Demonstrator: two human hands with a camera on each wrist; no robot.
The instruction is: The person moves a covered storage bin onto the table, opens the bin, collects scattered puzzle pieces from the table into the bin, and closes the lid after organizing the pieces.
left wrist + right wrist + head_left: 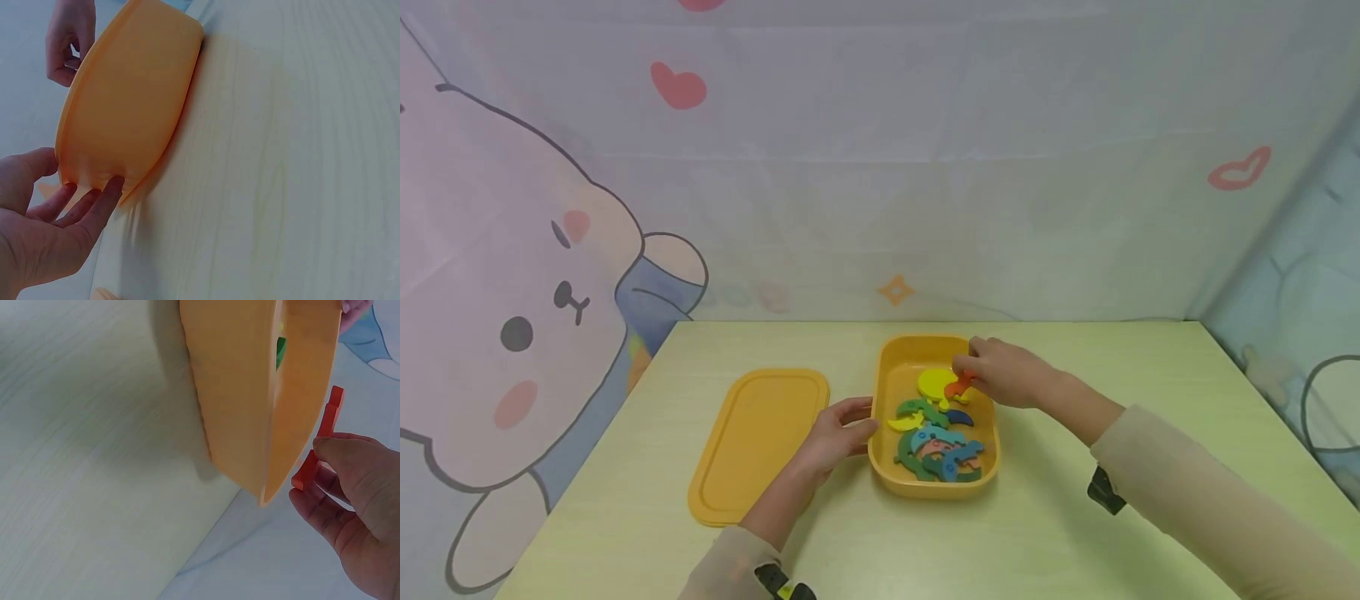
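Note:
An orange-yellow plastic box [885,450] without its lid sits on the table, holding several flat animal-shaped pieces, among them blue pieces [951,467], a green piece [907,454] and a yellow round piece [934,383]. Over the box's far right part, my right hand [1006,372] pinches a red-orange flat toy piece [328,422] between thumb and fingers, above the rim in the right wrist view. My left hand [838,433] rests its fingertips [112,184] against the outer left wall, thumb at the rim, fingers only loosely bent. Part of the red-orange piece is hidden by the right fingers.
A flat orange-yellow lid [760,442] lies on the pale wooden table [1075,533] to the left of the box, partly behind my left forearm. Behind the table hangs a printed cloth [1000,208] with hearts and a cartoon animal.

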